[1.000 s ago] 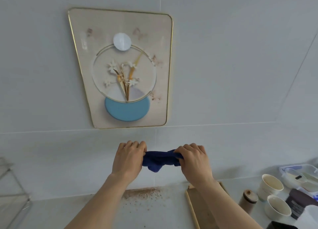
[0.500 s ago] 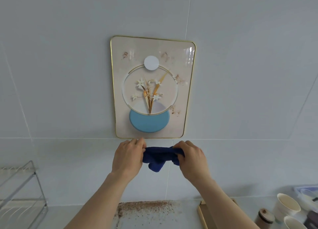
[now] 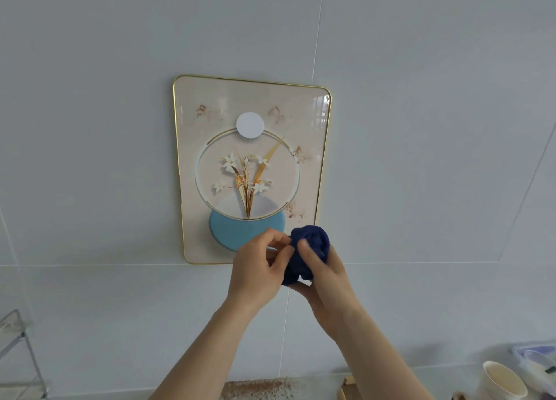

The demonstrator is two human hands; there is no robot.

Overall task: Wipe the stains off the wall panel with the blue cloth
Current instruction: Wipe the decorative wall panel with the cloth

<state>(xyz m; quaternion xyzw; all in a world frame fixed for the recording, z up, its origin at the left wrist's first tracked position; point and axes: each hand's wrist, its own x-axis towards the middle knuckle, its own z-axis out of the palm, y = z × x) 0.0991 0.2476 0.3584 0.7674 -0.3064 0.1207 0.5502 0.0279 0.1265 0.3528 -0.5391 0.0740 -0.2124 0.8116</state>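
Half a second ago the blue cloth [image 3: 310, 250] was stretched sideways between two fists held below the wall panel [image 3: 252, 171]. Now it is bunched into a ball, and both hands have risen so that they overlap the panel's lower right corner. The view has also tipped upward: the panel sits lower in the picture and less of the table [image 3: 316, 384] shows along the bottom edge.

The right hand [image 3: 326, 282] cups the balled cloth from below and from the right, thumb laid across its front, its grip clenched around the bundle. The left hand [image 3: 258, 270] is just beside it on the left, fingers curled and their tips pinching the cloth's left edge. Both forearms rise from the near bottom of the picture and converge at the cloth. Whether the cloth touches the panel cannot be told; it covers the gold frame near the lower right corner.

Brownish stains [image 3: 298, 210] still mark the panel: two near the top on either side of the white disc [image 3: 250, 125], one at the right of the ring, and one at the lower right just above the cloth.

On the table a patch of brown crumbs [image 3: 255, 387] lies below the hands, a white cup [image 3: 504, 380] stands at the far right, and a wire rack [image 3: 18, 357] shows at the left edge.
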